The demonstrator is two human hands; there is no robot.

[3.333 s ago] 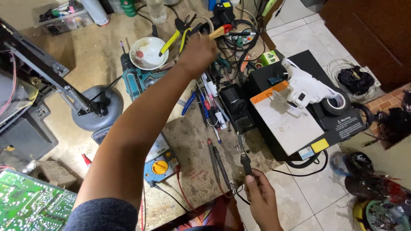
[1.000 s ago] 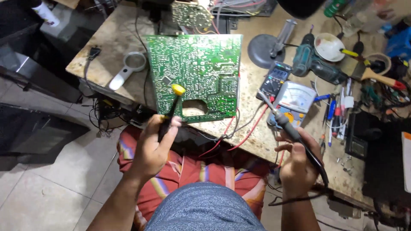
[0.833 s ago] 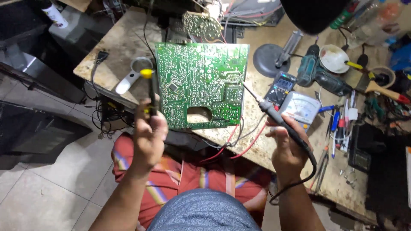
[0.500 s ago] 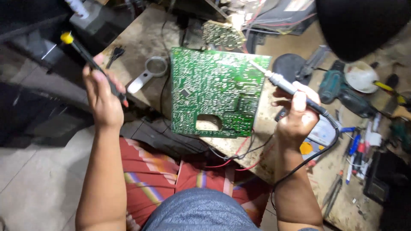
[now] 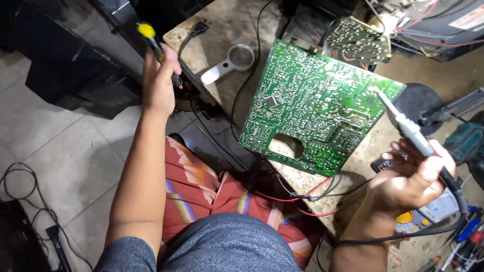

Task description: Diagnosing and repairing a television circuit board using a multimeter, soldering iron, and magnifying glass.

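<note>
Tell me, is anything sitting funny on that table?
Yes. The green circuit board lies askew, its near corner hanging past the table edge over the lap. Red and black wires dangle beneath it.

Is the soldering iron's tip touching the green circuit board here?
Cannot tell. In the head view the right hand holds the soldering iron with its tip over the circuit board's right corner, but from above no contact or gap shows plainly.

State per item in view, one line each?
left hand: raised off the bench, gripping a yellow-tipped tool
right hand: holding soldering iron, tip at the board's edge
circuit board: solder side up on the bench
magnifying glass: lying flat, untouched
</note>
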